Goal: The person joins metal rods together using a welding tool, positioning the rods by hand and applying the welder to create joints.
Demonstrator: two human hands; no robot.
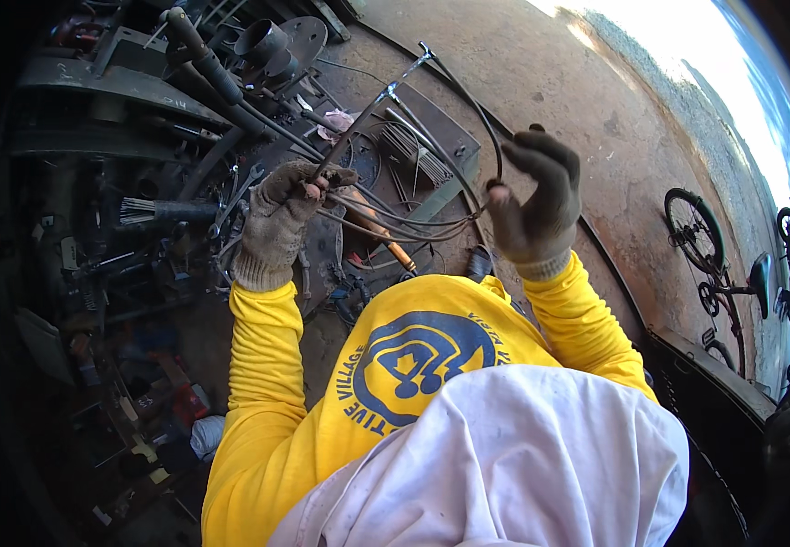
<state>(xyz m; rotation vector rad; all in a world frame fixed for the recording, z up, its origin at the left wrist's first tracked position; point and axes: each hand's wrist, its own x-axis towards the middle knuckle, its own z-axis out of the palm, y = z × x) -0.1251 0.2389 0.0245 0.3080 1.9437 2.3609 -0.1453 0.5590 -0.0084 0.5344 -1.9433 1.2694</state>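
The left hand [272,219] is gripping a straight rod of the frame [351,137], and the right hand [545,201] is pinching its curved side, above the right part of the table [454,129]. The crosspiece [407,71] is seemingly already joined on, while the near ends are showing too little to judge. Thin rods [415,153] are lying near the table's right corner, and an open pipe [263,44] is hiding its inside, farther left.
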